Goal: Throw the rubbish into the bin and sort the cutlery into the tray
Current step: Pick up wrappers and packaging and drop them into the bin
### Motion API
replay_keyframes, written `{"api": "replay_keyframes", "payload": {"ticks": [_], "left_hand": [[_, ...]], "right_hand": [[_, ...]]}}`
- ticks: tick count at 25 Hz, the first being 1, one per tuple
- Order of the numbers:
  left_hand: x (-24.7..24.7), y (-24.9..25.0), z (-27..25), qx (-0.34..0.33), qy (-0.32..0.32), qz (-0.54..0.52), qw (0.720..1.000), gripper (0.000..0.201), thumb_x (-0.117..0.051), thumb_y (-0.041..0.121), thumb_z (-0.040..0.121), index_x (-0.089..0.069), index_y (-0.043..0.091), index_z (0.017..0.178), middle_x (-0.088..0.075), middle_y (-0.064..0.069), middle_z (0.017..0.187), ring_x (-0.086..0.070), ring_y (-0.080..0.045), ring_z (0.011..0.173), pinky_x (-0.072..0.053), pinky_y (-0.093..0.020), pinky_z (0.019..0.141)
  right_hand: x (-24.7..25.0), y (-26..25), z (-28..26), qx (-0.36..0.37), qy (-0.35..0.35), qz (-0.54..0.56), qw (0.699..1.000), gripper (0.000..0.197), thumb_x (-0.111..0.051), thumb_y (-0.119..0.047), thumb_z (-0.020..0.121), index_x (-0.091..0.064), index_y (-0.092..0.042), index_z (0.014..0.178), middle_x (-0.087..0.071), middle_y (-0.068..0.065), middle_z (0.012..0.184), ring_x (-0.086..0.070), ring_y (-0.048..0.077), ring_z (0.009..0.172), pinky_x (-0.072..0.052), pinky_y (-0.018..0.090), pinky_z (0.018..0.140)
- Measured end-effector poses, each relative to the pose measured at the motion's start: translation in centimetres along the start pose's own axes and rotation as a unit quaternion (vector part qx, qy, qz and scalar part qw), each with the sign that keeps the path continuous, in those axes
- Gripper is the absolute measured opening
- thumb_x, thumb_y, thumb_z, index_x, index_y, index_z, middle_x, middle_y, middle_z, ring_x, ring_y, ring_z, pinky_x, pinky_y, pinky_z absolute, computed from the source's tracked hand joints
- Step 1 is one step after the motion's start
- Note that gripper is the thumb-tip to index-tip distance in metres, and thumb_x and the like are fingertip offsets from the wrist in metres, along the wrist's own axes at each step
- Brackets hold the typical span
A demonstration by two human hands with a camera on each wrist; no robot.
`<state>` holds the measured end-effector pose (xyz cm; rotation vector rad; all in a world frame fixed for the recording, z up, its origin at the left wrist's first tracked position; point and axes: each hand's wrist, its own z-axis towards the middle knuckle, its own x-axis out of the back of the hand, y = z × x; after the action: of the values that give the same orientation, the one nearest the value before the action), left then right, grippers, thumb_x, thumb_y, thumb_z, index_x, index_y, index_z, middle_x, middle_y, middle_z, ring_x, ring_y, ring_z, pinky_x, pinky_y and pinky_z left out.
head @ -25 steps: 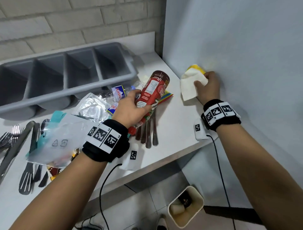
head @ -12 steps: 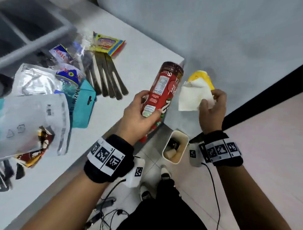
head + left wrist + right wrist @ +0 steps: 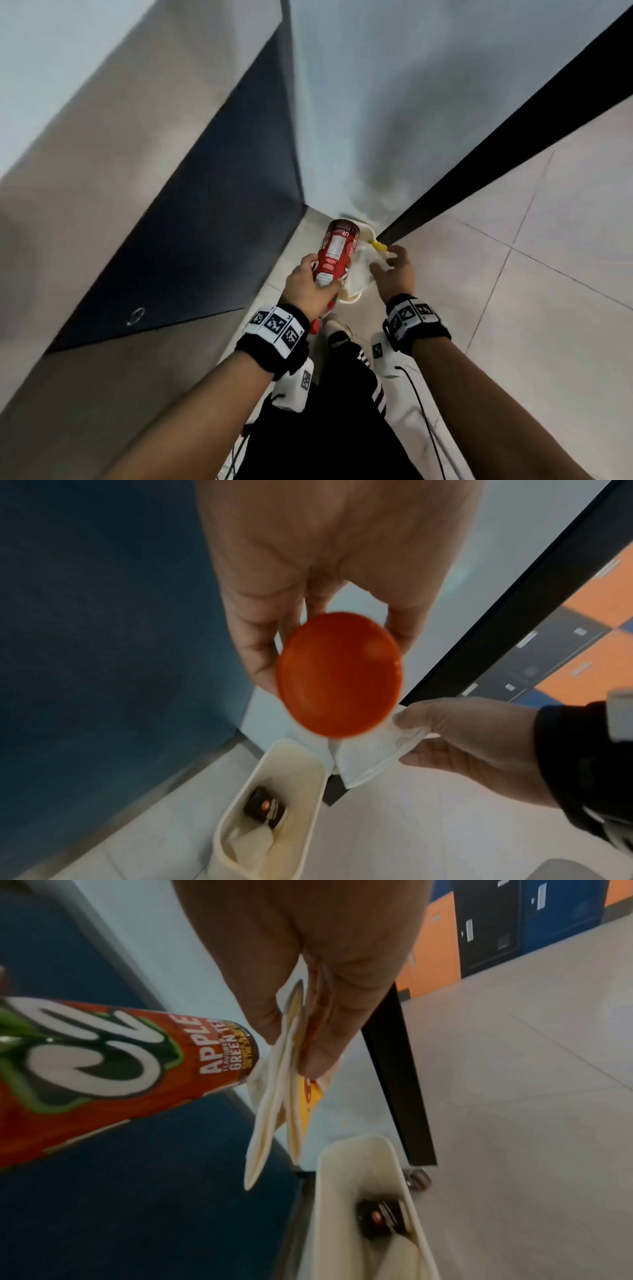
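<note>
My left hand (image 3: 308, 286) grips a red apple green tea bottle (image 3: 334, 255) by its lower half, base pointing away and down; the left wrist view faces its orange cap (image 3: 339, 674). My right hand (image 3: 394, 270) pinches a folded white napkin (image 3: 359, 274) together with a yellow wrapper (image 3: 378, 246). Both hang just above a cream bin (image 3: 351, 298) on the floor, mostly hidden by the hands in the head view. The bin (image 3: 236, 804) holds a dark packet (image 3: 265, 808) and white paper. The napkin (image 3: 270, 1123) and the yellow wrapper (image 3: 306, 1099) dangle over the bin's wall (image 3: 342, 1177), beside the bottle (image 3: 103, 1069).
A dark blue panel (image 3: 205, 222) under the table stands at the left. A black table leg (image 3: 479, 154) runs beside the bin. Pale floor tiles (image 3: 531, 274) lie to the right. My legs in black trousers (image 3: 342, 394) are below the hands. Orange and blue lockers (image 3: 514, 920) stand far off.
The view has swung from the tabletop down to the floor. Both hands dropped from the table's edge to just over the bin, still holding the bottle and the napkin with the wrapper.
</note>
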<state>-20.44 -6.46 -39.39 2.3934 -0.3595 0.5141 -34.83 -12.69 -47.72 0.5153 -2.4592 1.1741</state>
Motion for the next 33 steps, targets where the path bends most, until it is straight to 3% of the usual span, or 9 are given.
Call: {"api": "replay_keyframes", "payload": {"ticks": [5, 10, 12, 14, 16, 20, 26, 31, 33], "left_hand": [[-7.6, -5.0, 11.9, 0.069, -0.012, 0.029, 0.997, 0.062, -0.068, 0.031, 0.079, -0.044, 0.017, 0.134, -0.064, -0.009, 0.125, -0.063, -0.027, 0.110, -0.049, -0.034, 0.098], [-11.4, -8.0, 19.6, 0.094, -0.006, 0.041, 0.995, 0.064, -0.069, 0.031, 0.075, -0.044, 0.017, 0.132, -0.065, -0.011, 0.120, -0.065, -0.030, 0.103, -0.053, -0.039, 0.094], [-12.2, -8.3, 21.8, 0.094, -0.006, 0.043, 0.995, 0.063, -0.070, 0.032, 0.075, -0.046, 0.017, 0.131, -0.066, -0.011, 0.117, -0.067, -0.030, 0.098, -0.056, -0.036, 0.086], [-12.6, -8.1, 22.9, 0.085, -0.022, 0.034, 0.996, 0.063, -0.069, 0.038, 0.076, -0.047, 0.019, 0.131, -0.065, -0.010, 0.119, -0.066, -0.029, 0.101, -0.056, -0.034, 0.082], [-12.2, -7.9, 23.1, 0.084, -0.039, 0.046, 0.995, 0.064, -0.064, 0.044, 0.079, -0.046, 0.020, 0.135, -0.059, -0.010, 0.131, -0.058, -0.029, 0.117, -0.048, -0.035, 0.099], [-9.2, -5.2, 19.0, 0.092, -0.027, 0.059, 0.994, 0.048, -0.058, 0.025, 0.089, -0.050, 0.013, 0.134, -0.055, -0.010, 0.138, -0.052, -0.025, 0.127, -0.038, -0.026, 0.104], [-0.8, 3.6, 5.9, 0.022, -0.012, -0.036, 0.999, 0.037, -0.058, 0.018, 0.089, -0.058, 0.011, 0.125, -0.063, -0.007, 0.124, -0.057, -0.021, 0.115, -0.037, -0.019, 0.092], [8.7, 11.6, -8.4, -0.064, 0.043, -0.177, 0.981, 0.027, -0.058, 0.014, 0.087, -0.063, 0.013, 0.114, -0.059, 0.001, 0.090, -0.056, -0.013, 0.082, -0.043, -0.021, 0.072], [13.6, 13.3, -14.1, -0.105, 0.107, -0.232, 0.961, 0.018, -0.057, 0.014, 0.089, -0.061, 0.017, 0.106, -0.057, 0.004, 0.080, -0.055, -0.010, 0.073, -0.044, -0.018, 0.063]], "right_hand": [[-5.6, 7.3, 9.3, -0.036, -0.045, -0.090, 0.994, 0.037, -0.058, -0.007, 0.082, -0.054, -0.005, 0.119, -0.066, 0.016, 0.111, -0.063, 0.032, 0.100, -0.050, 0.033, 0.079], [-8.6, 11.0, 15.1, -0.024, -0.073, -0.136, 0.988, 0.034, -0.058, -0.009, 0.082, -0.057, -0.005, 0.116, -0.066, 0.017, 0.103, -0.062, 0.030, 0.093, -0.040, 0.026, 0.070], [-9.1, 12.0, 16.7, -0.010, -0.099, -0.160, 0.982, 0.039, -0.060, -0.016, 0.084, -0.055, -0.007, 0.122, -0.066, 0.016, 0.109, -0.062, 0.030, 0.099, -0.045, 0.028, 0.076], [-9.0, 12.7, 17.5, -0.005, -0.113, -0.176, 0.978, 0.046, -0.055, -0.021, 0.089, -0.047, -0.013, 0.133, -0.063, 0.015, 0.125, -0.059, 0.031, 0.113, -0.047, 0.033, 0.092], [-8.2, 12.7, 17.4, -0.011, -0.100, -0.165, 0.981, 0.043, -0.048, -0.011, 0.090, -0.048, -0.015, 0.133, -0.060, 0.013, 0.129, -0.059, 0.029, 0.112, -0.046, 0.031, 0.094], [-4.8, 8.6, 13.7, 0.021, -0.089, -0.152, 0.984, 0.035, -0.045, -0.003, 0.088, -0.059, -0.010, 0.119, -0.064, 0.014, 0.120, -0.059, 0.027, 0.101, -0.040, 0.023, 0.082], [1.4, -4.3, 3.9, 0.140, -0.126, -0.195, 0.963, 0.033, -0.049, -0.009, 0.087, -0.061, -0.010, 0.117, -0.067, 0.017, 0.116, -0.061, 0.032, 0.106, -0.046, 0.031, 0.092], [6.4, -16.2, -6.0, 0.281, -0.189, -0.273, 0.901, 0.029, -0.049, -0.010, 0.087, -0.061, -0.012, 0.114, -0.068, 0.010, 0.101, -0.061, 0.027, 0.085, -0.048, 0.025, 0.084], [7.9, -21.1, -10.1, 0.363, -0.195, -0.279, 0.867, 0.027, -0.052, -0.010, 0.087, -0.062, -0.011, 0.113, -0.069, 0.012, 0.099, -0.063, 0.030, 0.084, -0.041, 0.018, 0.075]]}}
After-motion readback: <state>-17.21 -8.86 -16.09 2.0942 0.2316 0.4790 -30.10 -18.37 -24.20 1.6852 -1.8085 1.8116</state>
